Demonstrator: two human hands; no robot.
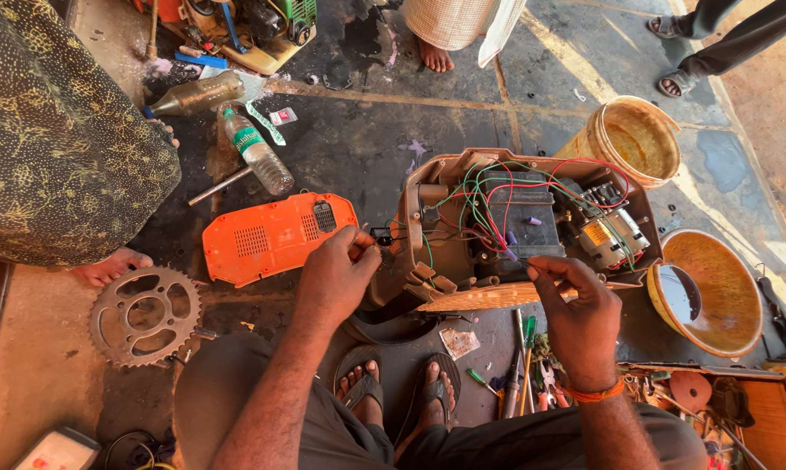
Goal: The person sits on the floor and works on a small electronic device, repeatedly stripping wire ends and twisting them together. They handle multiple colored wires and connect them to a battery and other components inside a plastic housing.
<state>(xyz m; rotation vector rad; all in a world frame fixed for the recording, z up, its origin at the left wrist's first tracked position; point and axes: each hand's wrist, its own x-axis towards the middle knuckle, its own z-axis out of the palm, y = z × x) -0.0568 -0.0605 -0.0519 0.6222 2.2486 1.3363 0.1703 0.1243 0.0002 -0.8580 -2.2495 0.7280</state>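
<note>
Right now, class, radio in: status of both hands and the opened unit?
Left hand pinching small black part at opened brown casing. Right hand pinching a wire. Orange cover off, lying beside.

A stained floor (358, 139) bears an orange cover (271, 237), sprocket (145, 315) and plastic bottle (255, 150).

The open brown plastic casing (428, 187) looks dusty and matt, its coloured wires (489, 196) smooth-sheathed. The orange ribbed plastic cover (271, 237) shows a slight sheen; the toothed metal sprocket (145, 315) is dull and rusty.
</note>
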